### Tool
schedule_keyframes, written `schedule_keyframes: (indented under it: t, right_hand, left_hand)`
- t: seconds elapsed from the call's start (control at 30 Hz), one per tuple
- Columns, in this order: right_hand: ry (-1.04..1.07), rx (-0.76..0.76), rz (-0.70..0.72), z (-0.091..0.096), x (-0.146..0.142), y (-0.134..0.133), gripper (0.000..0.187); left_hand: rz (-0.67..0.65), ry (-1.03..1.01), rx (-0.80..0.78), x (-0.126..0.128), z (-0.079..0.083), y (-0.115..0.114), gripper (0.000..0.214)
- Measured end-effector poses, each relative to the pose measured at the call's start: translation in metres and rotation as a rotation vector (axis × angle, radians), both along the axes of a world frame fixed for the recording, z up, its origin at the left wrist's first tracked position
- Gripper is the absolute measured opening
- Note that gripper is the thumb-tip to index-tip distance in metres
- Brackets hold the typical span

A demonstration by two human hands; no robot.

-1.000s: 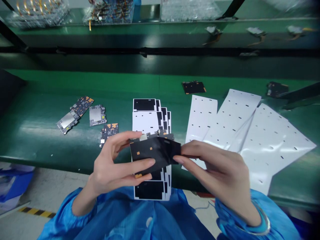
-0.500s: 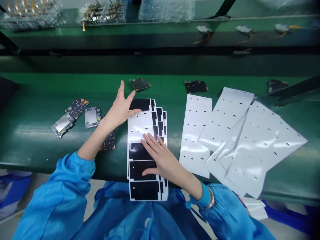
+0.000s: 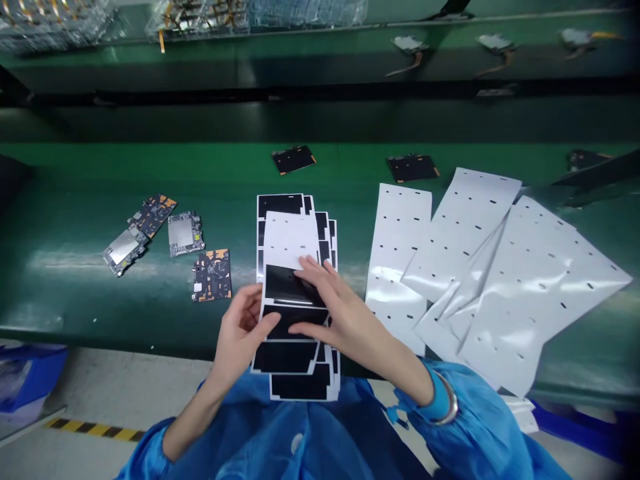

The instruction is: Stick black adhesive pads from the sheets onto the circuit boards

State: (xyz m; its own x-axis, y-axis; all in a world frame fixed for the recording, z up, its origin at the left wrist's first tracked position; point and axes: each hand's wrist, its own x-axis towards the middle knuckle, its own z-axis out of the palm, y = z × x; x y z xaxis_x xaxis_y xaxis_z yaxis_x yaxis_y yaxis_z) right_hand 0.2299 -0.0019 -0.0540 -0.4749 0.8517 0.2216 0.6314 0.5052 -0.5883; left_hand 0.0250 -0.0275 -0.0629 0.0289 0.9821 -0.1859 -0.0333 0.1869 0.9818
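A stack of white backing sheets carrying black stickers (image 3: 295, 233) lies on the green belt (image 3: 75, 247) in front of me. The top sheet (image 3: 287, 350) is lifted and skewed. My left hand (image 3: 245, 333) grips its left edge, thumb on top. Over the sheet's black stickers lies my right hand (image 3: 335, 310), its fingers flat and fingertips at the edge of a black sticker (image 3: 283, 283). Both sleeves are blue.
Three bare circuit boards (image 3: 183, 233) lie left of the stack. Two boards covered in black film (image 3: 294, 159) (image 3: 413, 167) rest further back. Several emptied white sheets (image 3: 475, 260) spread to the right. Clear trays of parts (image 3: 200, 17) stand on the far shelf.
One second ago both hands held a black-covered board. It now lies on the belt behind the stack. My left hand came back to grip the top sticker sheet; my right hand lies on it.
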Motion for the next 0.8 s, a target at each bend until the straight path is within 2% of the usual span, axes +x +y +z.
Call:
schedule_keyframes:
  t: [0.07,0.17,0.23,0.3,0.37,0.47,0.6,0.67,0.7,0.73,0.8]
  right_hand:
    - [-0.068,0.15,-0.002,0.008,-0.003,-0.001,0.068]
    - [-0.038,0.366,0.019,0.022,-0.005,-0.001,0.039]
    - [0.014,0.436,0.053,0.03,-0.006,0.0,0.022]
    - [0.043,0.45,0.081,0.035,-0.006,0.002,0.012]
    - [0.055,0.455,0.12,0.038,-0.004,0.005,0.011]
    - [0.007,0.47,0.176,0.04,-0.003,0.006,0.02]
    - [-0.071,0.501,0.159,0.037,-0.01,0.0,0.022]
    - [-0.012,0.44,0.104,0.034,-0.011,-0.001,0.021]
    - [0.063,0.356,0.063,0.032,-0.01,-0.001,0.02]
    - [0.164,0.229,0.009,0.031,-0.007,0.001,0.018]
    - [0.402,-0.084,-0.137,0.027,0.003,0.007,0.012]
  left_hand:
    - [0.008,0.086,-0.018,0.004,0.002,-0.002,0.02]
    - [0.042,0.182,0.089,0.006,0.008,-0.003,0.025]
    - [0.028,0.244,0.218,0.006,0.012,-0.003,0.022]
    - [-0.005,0.306,0.337,0.006,0.014,-0.003,0.014]
    - [-0.048,0.349,0.41,0.005,0.015,-0.003,0.007]
    - [-0.098,0.381,0.459,0.006,0.018,-0.002,0.007]
    - [-0.132,0.428,0.496,0.008,0.022,-0.001,0.011]
    - [-0.155,0.444,0.471,0.009,0.023,-0.001,0.012]
    - [-0.147,0.437,0.438,0.009,0.022,-0.002,0.009]
    - [-0.12,0.418,0.399,0.009,0.02,-0.003,0.008]
    - [-0.016,0.392,0.324,0.008,0.013,-0.004,0.022]
